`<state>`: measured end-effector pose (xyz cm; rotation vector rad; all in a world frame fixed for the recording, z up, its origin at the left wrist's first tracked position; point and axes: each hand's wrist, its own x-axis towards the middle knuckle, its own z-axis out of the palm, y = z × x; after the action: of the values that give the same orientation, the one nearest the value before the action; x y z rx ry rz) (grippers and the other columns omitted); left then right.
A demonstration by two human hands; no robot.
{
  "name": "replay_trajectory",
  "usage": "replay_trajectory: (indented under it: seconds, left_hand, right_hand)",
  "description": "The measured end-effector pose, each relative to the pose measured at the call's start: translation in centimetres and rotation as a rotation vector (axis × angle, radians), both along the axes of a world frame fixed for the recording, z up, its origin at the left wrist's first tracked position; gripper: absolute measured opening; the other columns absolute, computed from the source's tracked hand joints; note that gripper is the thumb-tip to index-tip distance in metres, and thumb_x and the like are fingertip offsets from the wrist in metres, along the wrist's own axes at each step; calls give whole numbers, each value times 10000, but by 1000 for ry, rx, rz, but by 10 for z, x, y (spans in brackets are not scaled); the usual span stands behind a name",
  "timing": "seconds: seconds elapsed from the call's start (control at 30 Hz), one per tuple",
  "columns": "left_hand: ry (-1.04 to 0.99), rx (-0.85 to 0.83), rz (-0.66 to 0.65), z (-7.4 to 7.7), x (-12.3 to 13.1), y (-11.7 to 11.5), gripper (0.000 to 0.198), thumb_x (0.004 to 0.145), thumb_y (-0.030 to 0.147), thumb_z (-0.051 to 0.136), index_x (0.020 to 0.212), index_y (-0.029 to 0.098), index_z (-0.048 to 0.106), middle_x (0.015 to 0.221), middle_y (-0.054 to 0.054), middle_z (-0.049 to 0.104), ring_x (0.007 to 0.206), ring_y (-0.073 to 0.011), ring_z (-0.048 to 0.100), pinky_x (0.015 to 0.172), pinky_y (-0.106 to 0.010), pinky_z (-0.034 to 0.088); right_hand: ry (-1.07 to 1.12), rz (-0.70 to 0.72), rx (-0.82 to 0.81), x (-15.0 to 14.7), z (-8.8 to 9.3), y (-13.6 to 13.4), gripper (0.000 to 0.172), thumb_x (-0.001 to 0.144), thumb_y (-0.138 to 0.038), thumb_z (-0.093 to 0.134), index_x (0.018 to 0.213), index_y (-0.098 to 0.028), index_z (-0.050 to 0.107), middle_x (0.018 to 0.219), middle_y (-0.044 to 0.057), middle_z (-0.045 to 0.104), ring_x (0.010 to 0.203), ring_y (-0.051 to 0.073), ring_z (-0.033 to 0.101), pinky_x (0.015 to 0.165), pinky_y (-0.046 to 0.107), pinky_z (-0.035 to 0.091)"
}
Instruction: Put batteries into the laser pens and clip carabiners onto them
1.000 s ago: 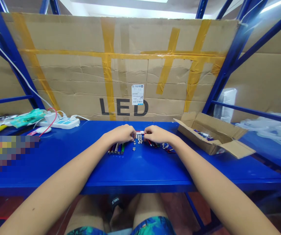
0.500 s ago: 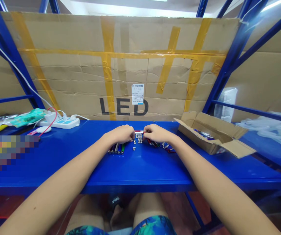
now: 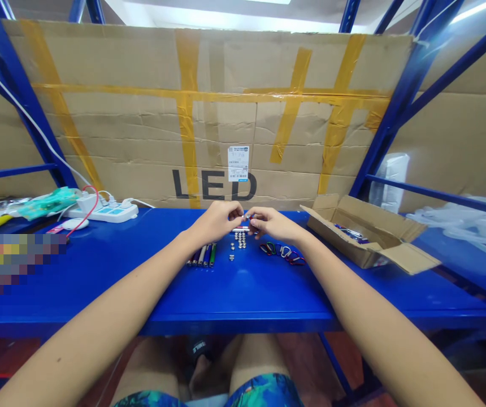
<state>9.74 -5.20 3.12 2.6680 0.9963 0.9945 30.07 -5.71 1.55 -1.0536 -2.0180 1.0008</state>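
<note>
Above the far part of the blue table, my left hand (image 3: 222, 217) and my right hand (image 3: 272, 223) almost meet at the fingertips. My right hand's fingers pinch a small silver and red piece (image 3: 248, 216). The left fingers are closed at its other side, and what they hold is too small to make out. Just below lie red and silver rods (image 3: 240, 229) and rows of small silver round parts (image 3: 242, 240). Several coloured metal tubes (image 3: 202, 256) stand side by side near my left wrist. Carabiners (image 3: 284, 252) in several colours lie in a row below my right hand.
An open cardboard box (image 3: 361, 243) with metal pieces inside stands at the right. A white power strip (image 3: 113, 212) with cables sits at the back left, beside a teal plastic bag (image 3: 50, 203). A large cardboard panel (image 3: 141, 135) closes off the back.
Both hands have risen from the tabletop and come closer together, with a small piece between the fingertips. The carabiners and silver parts show more fully now.
</note>
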Motion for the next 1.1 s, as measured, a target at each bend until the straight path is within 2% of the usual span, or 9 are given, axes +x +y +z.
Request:
replay_trajectory:
  seconds: [0.1,0.27,0.43,0.57,0.7,0.87,1.1]
  left_hand:
    - [-33,38,-26,-3,4,-1,134,841,200,539,909,147,642,806,-35,692,733,-121,601,673,-245,449]
    - [24,131,-37,-6,5,-2,154,850,173,515,913,159,655,850,-44,685,774,-133,601,728,-269,453]
    - [51,185,-58,-5,4,-5,189,846,165,492,919,162,666,842,-44,661,767,-136,582,720,-270,437]
    - [101,141,17,3,0,-8,211,834,176,487,945,172,666,877,-49,679,782,-148,579,730,-280,429]
    - [372,43,79,5,-6,-6,226,812,207,509,917,199,709,903,-64,706,820,-193,601,721,-306,418]
    - [582,-123,62,0,-9,-5,254,793,215,547,950,230,746,936,-62,732,834,-204,626,711,-292,415]
    - [662,-165,26,-3,-6,-4,317,800,176,527,1019,227,751,965,-75,735,809,-194,634,707,-278,421]
  right_hand:
    - [-27,29,-15,-1,1,-3,84,904,-217,485,939,-178,551,770,18,599,680,134,577,673,282,510]
    - [-17,41,4,-2,2,-3,61,899,-211,497,883,-172,541,793,18,598,676,127,577,702,286,504]
    - [28,55,22,1,1,1,56,869,-200,513,890,-176,559,819,22,605,791,154,587,800,325,483]
    - [-42,62,128,8,2,5,61,840,-199,544,891,-180,571,865,20,603,841,159,546,825,320,448]
    - [-92,104,167,13,5,5,71,828,-179,541,887,-180,579,888,24,597,819,153,532,798,303,436]
    - [-131,103,156,12,7,1,76,825,-172,535,876,-172,591,894,33,616,827,155,546,808,308,435]
    - [-127,129,179,12,4,5,77,825,-181,549,870,-171,612,879,38,621,835,172,554,828,350,431]
